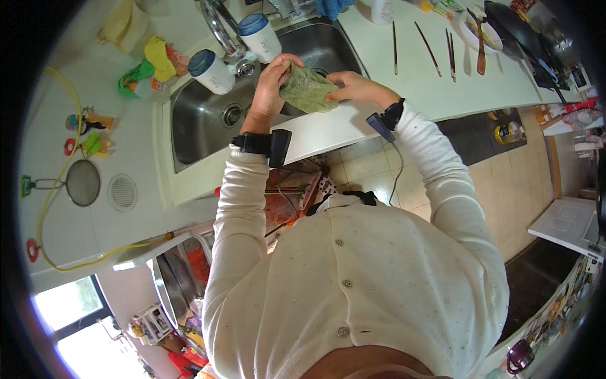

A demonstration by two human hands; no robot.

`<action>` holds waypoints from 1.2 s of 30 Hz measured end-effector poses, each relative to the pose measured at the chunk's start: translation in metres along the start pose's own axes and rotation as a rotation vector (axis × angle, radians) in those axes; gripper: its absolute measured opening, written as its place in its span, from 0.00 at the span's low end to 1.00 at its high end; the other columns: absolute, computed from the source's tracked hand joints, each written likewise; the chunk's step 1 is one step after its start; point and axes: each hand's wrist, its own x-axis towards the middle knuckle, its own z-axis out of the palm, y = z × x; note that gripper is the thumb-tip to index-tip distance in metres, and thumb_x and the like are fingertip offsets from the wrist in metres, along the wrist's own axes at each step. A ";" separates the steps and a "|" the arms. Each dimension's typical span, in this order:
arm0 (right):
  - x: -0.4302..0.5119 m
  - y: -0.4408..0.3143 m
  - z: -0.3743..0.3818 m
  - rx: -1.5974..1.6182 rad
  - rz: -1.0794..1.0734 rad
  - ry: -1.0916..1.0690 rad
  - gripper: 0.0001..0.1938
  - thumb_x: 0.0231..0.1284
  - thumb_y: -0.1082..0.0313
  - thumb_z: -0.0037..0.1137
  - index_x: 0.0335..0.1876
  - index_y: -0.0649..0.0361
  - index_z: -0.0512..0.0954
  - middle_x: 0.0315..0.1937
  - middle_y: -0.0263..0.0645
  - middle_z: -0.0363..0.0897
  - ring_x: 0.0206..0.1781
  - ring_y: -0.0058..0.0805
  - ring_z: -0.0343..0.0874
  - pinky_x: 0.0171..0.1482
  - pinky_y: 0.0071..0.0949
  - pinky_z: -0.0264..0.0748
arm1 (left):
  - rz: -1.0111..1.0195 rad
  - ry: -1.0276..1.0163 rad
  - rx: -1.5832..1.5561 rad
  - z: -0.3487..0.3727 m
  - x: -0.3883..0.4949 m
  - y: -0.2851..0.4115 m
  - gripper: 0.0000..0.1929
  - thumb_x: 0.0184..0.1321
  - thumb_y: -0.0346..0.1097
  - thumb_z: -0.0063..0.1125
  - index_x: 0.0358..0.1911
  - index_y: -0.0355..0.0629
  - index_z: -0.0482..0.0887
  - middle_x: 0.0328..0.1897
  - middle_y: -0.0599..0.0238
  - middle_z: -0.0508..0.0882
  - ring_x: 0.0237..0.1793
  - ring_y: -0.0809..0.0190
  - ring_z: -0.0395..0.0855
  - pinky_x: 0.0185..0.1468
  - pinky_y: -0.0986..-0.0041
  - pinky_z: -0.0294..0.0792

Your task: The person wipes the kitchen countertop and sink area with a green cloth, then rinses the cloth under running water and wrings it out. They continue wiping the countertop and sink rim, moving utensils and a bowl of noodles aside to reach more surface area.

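Observation:
A damp-looking green cloth (308, 90) is held between my two hands over the front rim of the steel double sink (199, 128). My left hand (274, 83) grips its left side, with the fingers at its upper corner. My right hand (355, 88) pinches its right edge between thumb and fingers. Behind my left hand stand two white cups with blue lids, one (211, 71) left of the chrome faucet (222, 28) and the other (260, 38) to its right. The cloth hides part of the right basin.
Several chopsticks (428, 49) lie spread on the white counter (378, 57). Farther right are a white bowl (490, 35) with a wooden spatula (481, 52) across it and a black pan (511, 28). A white bottle (382, 12) stands behind the sink's right corner.

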 end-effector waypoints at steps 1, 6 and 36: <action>0.000 0.000 -0.005 -0.049 -0.080 0.013 0.16 0.49 0.58 0.66 0.35 0.62 0.75 0.24 0.32 0.72 0.28 0.22 0.65 0.32 0.27 0.64 | -0.032 0.022 0.057 -0.005 -0.004 0.004 0.09 0.69 0.38 0.42 0.41 0.44 0.77 0.35 0.72 0.75 0.37 0.72 0.72 0.45 0.81 0.65; 0.006 -0.016 -0.020 0.060 -0.103 0.004 0.12 0.53 0.64 0.63 0.36 0.62 0.75 0.26 0.27 0.72 0.30 0.16 0.66 0.33 0.22 0.64 | 0.001 -0.039 1.077 -0.014 -0.015 0.002 0.22 0.55 0.45 0.65 0.49 0.40 0.79 0.36 0.59 0.82 0.37 0.65 0.77 0.43 0.72 0.70; -0.165 0.040 0.040 -0.309 0.026 0.178 0.07 0.52 0.69 0.61 0.36 0.59 0.80 0.29 0.44 0.80 0.28 0.38 0.78 0.33 0.29 0.73 | -0.062 -0.037 1.022 0.005 -0.135 -0.095 0.10 0.58 0.31 0.54 0.43 0.44 0.84 0.31 0.54 0.83 0.34 0.48 0.80 0.39 0.65 0.71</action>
